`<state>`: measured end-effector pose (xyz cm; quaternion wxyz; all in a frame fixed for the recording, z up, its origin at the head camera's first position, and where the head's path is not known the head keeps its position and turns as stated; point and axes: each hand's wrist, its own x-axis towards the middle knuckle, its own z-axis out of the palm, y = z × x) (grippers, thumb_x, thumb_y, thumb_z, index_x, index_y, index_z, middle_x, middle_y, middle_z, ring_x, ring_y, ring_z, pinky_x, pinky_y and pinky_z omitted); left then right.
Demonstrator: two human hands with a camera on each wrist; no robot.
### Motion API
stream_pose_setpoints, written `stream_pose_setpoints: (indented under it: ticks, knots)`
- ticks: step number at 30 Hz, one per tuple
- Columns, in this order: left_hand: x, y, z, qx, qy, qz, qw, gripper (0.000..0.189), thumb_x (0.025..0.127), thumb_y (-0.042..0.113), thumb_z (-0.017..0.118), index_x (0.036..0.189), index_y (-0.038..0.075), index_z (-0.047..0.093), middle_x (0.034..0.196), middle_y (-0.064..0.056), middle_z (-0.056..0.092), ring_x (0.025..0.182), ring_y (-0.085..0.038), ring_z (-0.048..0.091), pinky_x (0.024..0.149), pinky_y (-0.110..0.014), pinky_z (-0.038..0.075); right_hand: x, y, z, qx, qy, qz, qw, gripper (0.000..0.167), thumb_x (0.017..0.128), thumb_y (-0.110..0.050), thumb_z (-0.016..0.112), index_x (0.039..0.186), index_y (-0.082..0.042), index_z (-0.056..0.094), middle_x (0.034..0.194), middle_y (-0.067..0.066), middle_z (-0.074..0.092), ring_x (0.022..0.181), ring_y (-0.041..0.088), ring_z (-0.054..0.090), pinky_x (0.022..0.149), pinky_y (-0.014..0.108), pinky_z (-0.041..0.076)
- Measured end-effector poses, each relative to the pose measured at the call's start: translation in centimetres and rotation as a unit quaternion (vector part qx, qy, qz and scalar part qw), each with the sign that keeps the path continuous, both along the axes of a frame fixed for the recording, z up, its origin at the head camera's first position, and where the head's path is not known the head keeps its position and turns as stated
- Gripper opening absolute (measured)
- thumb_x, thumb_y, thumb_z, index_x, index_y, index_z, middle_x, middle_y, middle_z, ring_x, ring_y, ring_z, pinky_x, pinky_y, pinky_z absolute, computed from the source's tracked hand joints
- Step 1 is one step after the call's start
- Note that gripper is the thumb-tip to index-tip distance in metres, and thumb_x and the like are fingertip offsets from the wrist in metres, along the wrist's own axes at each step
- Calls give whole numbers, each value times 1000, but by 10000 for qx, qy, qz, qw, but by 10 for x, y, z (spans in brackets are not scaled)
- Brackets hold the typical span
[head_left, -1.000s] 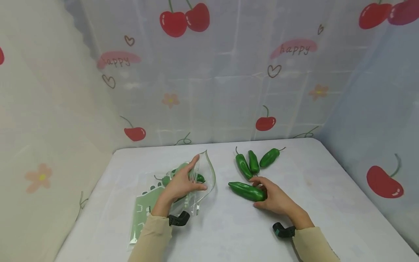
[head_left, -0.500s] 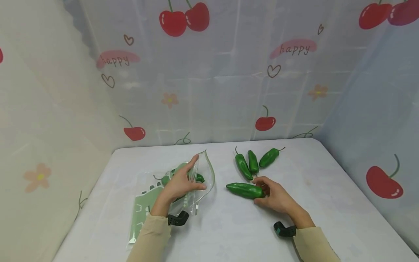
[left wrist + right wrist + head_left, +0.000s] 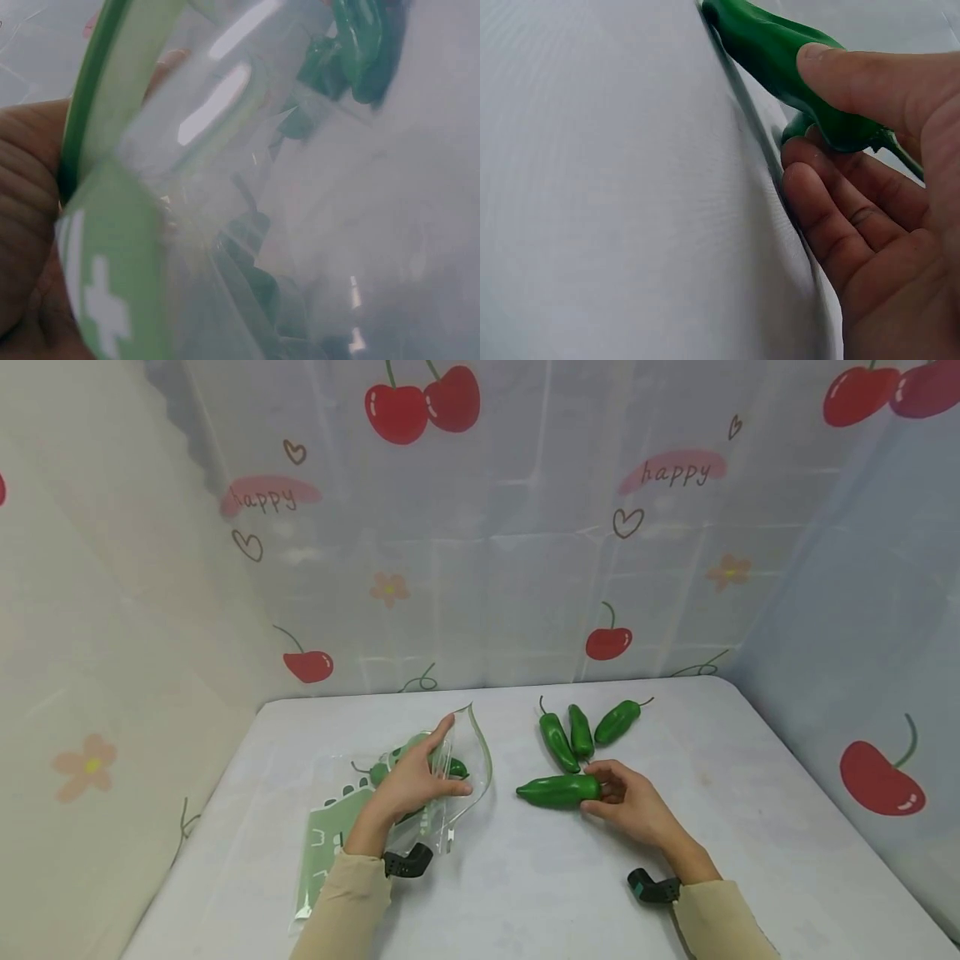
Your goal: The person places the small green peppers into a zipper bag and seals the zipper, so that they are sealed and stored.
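My right hand (image 3: 633,806) pinches the stem end of a large green chili pepper (image 3: 555,791), thumb on one side and fingers on the other. In the right wrist view the pepper (image 3: 780,52) tilts, its tip close to the white surface. My left hand (image 3: 408,789) lies at the mouth of a clear plastic bag (image 3: 480,760) with green print, thumb and index finger spread apart and straight. Its other fingers are hidden. Green peppers (image 3: 380,772) show through the film. The left wrist view shows the bag's green edge (image 3: 94,90) across the hand.
Beyond the right hand lie three more green peppers, a left one (image 3: 557,742), a middle one (image 3: 581,731) and a right one (image 3: 618,722). A white-covered table (image 3: 525,902) carries everything. A cherry-printed curtain (image 3: 495,560) rises behind and at both sides.
The right hand has shifted the large pepper slightly left and away from me, turning it nearly level across the view. The left hand and bag stay almost in place.
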<state>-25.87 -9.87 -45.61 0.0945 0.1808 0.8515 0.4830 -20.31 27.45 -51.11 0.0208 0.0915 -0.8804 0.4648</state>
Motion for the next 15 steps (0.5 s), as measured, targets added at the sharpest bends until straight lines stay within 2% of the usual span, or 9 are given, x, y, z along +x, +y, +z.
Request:
stream_pose_setpoints:
  ticks: [5, 11, 15]
  knots:
    - [0, 0, 1, -26, 30, -27, 10000, 115, 75, 30, 94, 160, 52, 20, 169, 3, 28, 56, -12, 40, 97, -43, 41, -2, -1, 2, -191, -11, -7, 9998, 52, 85, -13, 85, 132, -9, 62, 124, 11, 68, 105, 22, 69, 87, 24, 57]
    - [0, 1, 3, -32, -22, -53, 10000, 115, 77, 28, 93, 162, 48, 19, 168, -4, 31, 55, -13, 40, 87, -40, 45, -3, -2, 7, -254, -33, -4, 9997, 52, 86, -16, 85, 133, -12, 63, 126, 10, 68, 104, 21, 68, 88, 23, 56]
    - [1, 2, 0, 4, -52, -65, 10000, 115, 76, 29, 94, 163, 46, 20, 168, -3, 31, 58, -13, 43, 83, -38, 46, -2, -1, 8, -278, -23, 20, 9996, 52, 86, -19, 85, 133, -12, 64, 125, 11, 68, 101, 19, 68, 85, 23, 56]
